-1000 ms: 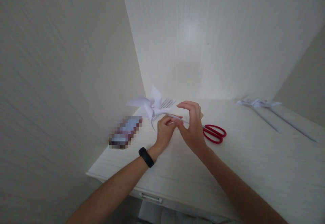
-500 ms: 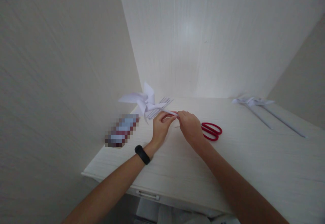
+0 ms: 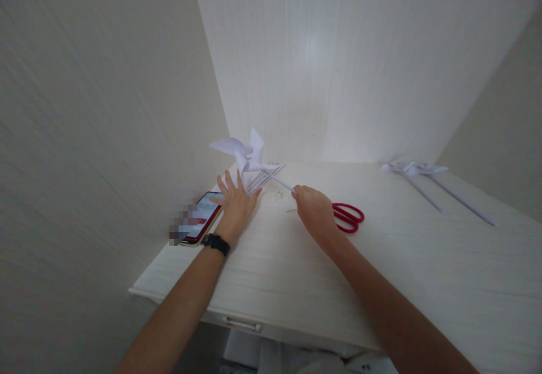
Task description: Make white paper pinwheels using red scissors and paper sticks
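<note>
My right hand [image 3: 315,209] is closed round the lower part of a white paper stick, which carries a paper pinwheel [image 3: 249,158] at its upper left end. My left hand [image 3: 236,201] has its fingers spread, just below the pinwheel's blades and beside the phone; whether it touches the paper is hard to tell. Under the pinwheel lies a sheet with dark lines [image 3: 265,177]. Red-handled scissors [image 3: 350,217] rest on the table to the right, their blades mostly behind my right hand.
Two more paper pinwheels [image 3: 412,168] with long sticks lie at the back right. A phone [image 3: 203,218] is at the left edge by the side wall. Small pale bits [image 3: 279,195] lie mid-table. Below the front edge is a drawer handle [image 3: 242,324].
My left hand has let go of the stick, moved left and spread its fingers. My right hand still holds the stick, and the pinwheel has shifted slightly up and right.
</note>
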The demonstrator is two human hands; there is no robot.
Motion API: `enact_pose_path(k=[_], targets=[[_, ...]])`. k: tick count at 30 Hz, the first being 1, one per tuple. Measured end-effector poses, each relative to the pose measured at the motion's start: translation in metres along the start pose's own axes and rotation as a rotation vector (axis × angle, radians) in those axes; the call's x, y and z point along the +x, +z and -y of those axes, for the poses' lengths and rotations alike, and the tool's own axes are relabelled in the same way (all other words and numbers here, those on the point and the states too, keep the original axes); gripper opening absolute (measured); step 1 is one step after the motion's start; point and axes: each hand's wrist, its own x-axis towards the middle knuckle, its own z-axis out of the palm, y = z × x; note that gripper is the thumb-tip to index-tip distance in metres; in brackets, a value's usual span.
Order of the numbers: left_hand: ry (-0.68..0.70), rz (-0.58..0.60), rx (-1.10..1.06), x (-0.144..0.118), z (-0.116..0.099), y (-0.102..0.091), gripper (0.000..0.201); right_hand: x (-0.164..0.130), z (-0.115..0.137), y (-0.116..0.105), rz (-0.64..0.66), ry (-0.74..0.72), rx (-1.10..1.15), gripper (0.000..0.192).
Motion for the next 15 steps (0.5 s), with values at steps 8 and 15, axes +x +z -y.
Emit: enact_pose_path(k=[8, 15], targets=[[0.057, -0.085, -0.339, 0.008, 0.003, -0.007, 0.069, 0.0, -0.001, 0.0, 0.01, -0.008, 0.011, 0.028], [0.101, 0.487, -1.241, 0.014, -0.013, -0.009, 0.038, 0.005, -0.012, 0.008, -0.038, -0.066, 0.053, 0.026]])
